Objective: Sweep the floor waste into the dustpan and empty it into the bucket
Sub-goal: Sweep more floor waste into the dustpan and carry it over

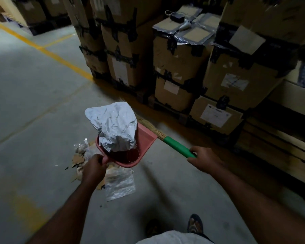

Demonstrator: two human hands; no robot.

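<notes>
Above concrete floor: left hand grips handle of red dustpan, held up, crumpled grey bag inside. Right hand grips green broom handle, bristles behind dustpan. Cardboard scraps and clear plastic on floor beneath. Stacked boxes beyond.

Taped cardboard boxes are stacked along the far and right edges of the concrete floor, which is marked with yellow lines; a black device is laid on one stack.
</notes>
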